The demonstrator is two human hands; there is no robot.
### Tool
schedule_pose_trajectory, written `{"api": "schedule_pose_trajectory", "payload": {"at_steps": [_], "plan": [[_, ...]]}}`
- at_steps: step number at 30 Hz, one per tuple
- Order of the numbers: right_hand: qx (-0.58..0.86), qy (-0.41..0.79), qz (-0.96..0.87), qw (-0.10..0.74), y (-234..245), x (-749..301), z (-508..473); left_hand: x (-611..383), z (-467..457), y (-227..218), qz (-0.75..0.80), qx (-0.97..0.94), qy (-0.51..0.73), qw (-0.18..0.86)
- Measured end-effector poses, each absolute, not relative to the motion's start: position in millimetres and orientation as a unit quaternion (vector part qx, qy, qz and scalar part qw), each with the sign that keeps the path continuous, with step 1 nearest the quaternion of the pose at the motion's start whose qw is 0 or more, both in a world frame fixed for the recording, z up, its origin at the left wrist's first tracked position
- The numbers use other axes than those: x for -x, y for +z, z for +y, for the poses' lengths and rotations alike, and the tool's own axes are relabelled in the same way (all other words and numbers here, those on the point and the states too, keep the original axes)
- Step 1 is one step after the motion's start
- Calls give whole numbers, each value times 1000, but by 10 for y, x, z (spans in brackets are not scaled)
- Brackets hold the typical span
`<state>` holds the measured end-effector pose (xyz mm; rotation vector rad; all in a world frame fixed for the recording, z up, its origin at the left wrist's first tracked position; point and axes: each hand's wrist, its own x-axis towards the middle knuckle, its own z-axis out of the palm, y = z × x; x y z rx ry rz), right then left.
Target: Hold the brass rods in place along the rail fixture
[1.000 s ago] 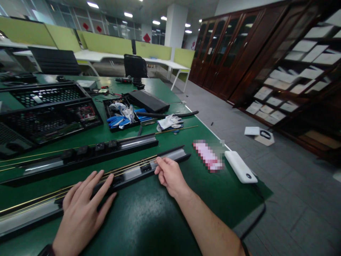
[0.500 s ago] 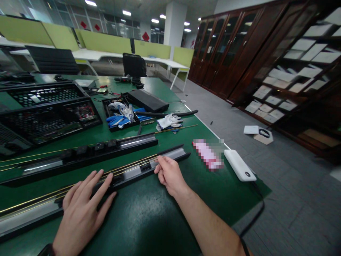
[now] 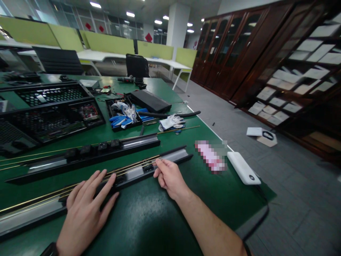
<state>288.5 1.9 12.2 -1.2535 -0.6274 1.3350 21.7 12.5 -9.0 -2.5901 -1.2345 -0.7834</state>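
Note:
A long black channel rail (image 3: 173,156) with a pale inner strip lies slantwise across the green table. Several thin brass rods (image 3: 133,164) run lengthwise along it, above small black blocks seated inside. My left hand (image 3: 89,206) rests flat over the rail with fingers spread, touching the rods and covering part of them. Near the rods' right ends, my right hand (image 3: 170,176) is closed in a pinch on a brass rod; its fingertips hide the exact grip. Behind it lies a second black rail (image 3: 141,143) with several dark blocks and more brass rods.
Black perforated metal casing (image 3: 53,106) stands at the left. Beyond the rails are a black tray (image 3: 138,123) of gloves, a white work glove (image 3: 170,122) and a flat black box (image 3: 150,100). A white power bank (image 3: 242,169) with a cable lies near the right table edge.
The view has shifted slightly, so everything sits a little further right. Against the rail, my right fingertips have moved slightly left and down. My left hand stays on the rods.

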Motion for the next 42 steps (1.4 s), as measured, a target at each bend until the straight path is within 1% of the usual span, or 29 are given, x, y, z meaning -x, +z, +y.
{"api": "schedule_pose_trajectory", "payload": {"at_steps": [42], "plan": [[543, 578, -254, 554, 124, -2903, 43, -209, 146, -120, -421, 866, -261, 68]]}}
